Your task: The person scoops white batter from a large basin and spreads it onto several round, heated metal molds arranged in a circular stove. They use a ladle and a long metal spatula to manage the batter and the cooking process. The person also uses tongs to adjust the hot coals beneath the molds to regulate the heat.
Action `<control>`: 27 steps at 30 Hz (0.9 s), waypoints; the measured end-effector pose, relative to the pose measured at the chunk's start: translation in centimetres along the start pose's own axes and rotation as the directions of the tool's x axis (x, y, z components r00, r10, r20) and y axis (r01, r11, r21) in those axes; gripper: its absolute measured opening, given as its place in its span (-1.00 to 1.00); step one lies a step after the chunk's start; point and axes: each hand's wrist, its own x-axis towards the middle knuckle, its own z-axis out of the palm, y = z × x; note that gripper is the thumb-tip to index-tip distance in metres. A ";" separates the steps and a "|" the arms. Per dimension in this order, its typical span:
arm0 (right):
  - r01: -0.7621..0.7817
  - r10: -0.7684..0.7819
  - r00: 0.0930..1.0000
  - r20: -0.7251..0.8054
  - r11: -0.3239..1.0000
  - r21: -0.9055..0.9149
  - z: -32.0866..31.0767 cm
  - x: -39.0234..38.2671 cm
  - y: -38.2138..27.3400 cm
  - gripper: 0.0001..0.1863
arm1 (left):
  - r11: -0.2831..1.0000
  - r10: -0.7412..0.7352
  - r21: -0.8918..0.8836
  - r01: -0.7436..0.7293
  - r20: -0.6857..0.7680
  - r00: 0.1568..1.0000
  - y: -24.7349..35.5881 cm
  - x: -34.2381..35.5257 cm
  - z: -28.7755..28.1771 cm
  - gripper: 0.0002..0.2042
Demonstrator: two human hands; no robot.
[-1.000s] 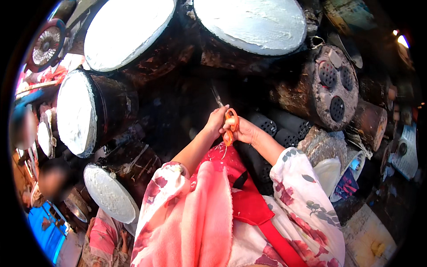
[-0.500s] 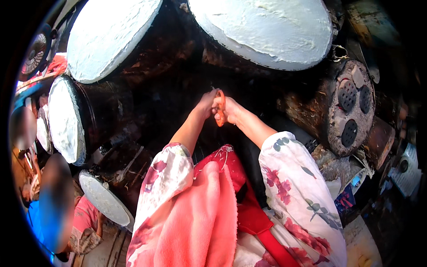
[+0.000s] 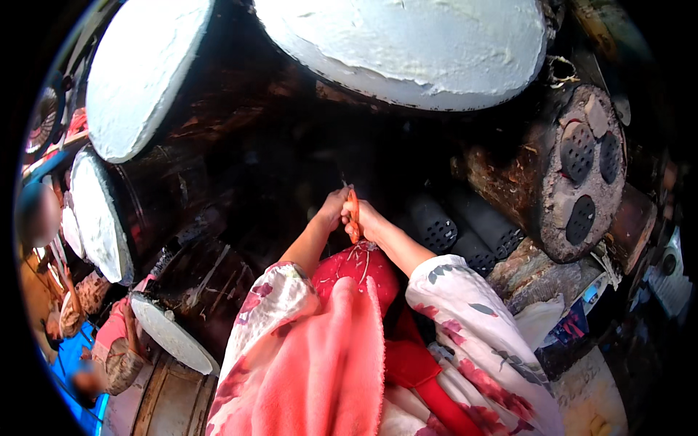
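Observation:
My two hands meet in front of my lap, over a dark hollow between the drums. My right hand [image 3: 369, 220] is closed round the orange handle of what look like scissors [image 3: 354, 211]. A thin, pale tip sticks up just past the fingers. Pressed close beside it, my left hand [image 3: 334, 206] has its fingers pinched together; what they hold is hidden. Below the hands, red cloth [image 3: 349, 275] with pale thread-like scraps covers my knee, and a pink towel [image 3: 320, 370] hangs over my front.
Dark drums with white-coated round faces [image 3: 407, 51] stand ahead and at left [image 3: 102, 218]. At right is a drum-like stove [image 3: 549, 207] with perforated black briquettes in its top; more briquettes [image 3: 435, 224] lie beside it. Other people [image 3: 120, 349] sit at far left.
My hands have come lower and closer to my lap, still together round the orange handle. The view has shifted, showing more briquettes at right and less of the far-left drum.

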 end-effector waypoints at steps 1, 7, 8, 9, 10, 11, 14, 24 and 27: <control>0.011 -0.011 1.000 -0.009 1.000 0.004 0.3 0.4 -0.3 -0.84 | 0.998 -0.006 -0.069 0.005 -0.010 1.000 -1.0 2.2 -0.8 -0.69; 0.036 -0.057 0.991 -0.122 0.984 -0.172 -0.8 6.9 -0.4 -0.85 | 0.998 0.060 -0.017 -0.058 0.105 0.993 0.9 6.7 -2.2 -0.76; -0.003 -0.027 0.990 -0.138 0.978 -0.210 -0.9 7.3 -0.9 -0.79 | 0.997 0.031 -0.078 -0.023 0.109 0.994 0.5 7.9 -2.7 -0.77; -0.043 -0.002 0.986 -0.164 0.961 -0.273 -1.4 8.1 -1.3 -0.74 | 0.996 -0.027 -0.084 0.037 0.115 0.993 0.1 9.1 -3.1 -0.77; -0.081 0.015 0.981 -0.192 0.938 -0.336 -1.8 9.0 -1.6 -0.69 | 0.992 -0.080 -0.091 0.091 0.124 0.989 0.0 10.4 -3.2 -0.78; -0.107 0.016 0.972 -0.232 0.917 -0.384 -2.0 9.8 -1.1 -0.65 | 0.985 -0.132 -0.097 0.145 0.134 0.982 -0.3 11.4 -3.5 -0.78; 0.020 -0.137 0.947 -0.291 0.927 -0.374 -2.3 10.7 1.0 -0.85 | 0.946 -0.198 -0.218 0.239 0.193 0.961 -1.8 13.0 -3.8 -0.76; 0.041 -0.362 0.896 -0.258 0.646 -0.762 -6.3 11.6 12.0 -0.54 | 0.985 0.056 -0.162 -0.062 -0.041 0.998 -11.0 10.2 -3.5 -0.71; 0.167 -0.454 0.862 -0.224 0.673 -0.720 -4.2 7.4 14.9 -0.53 | 0.986 0.132 -0.092 -0.140 -0.088 0.987 -14.0 7.1 -4.4 -0.72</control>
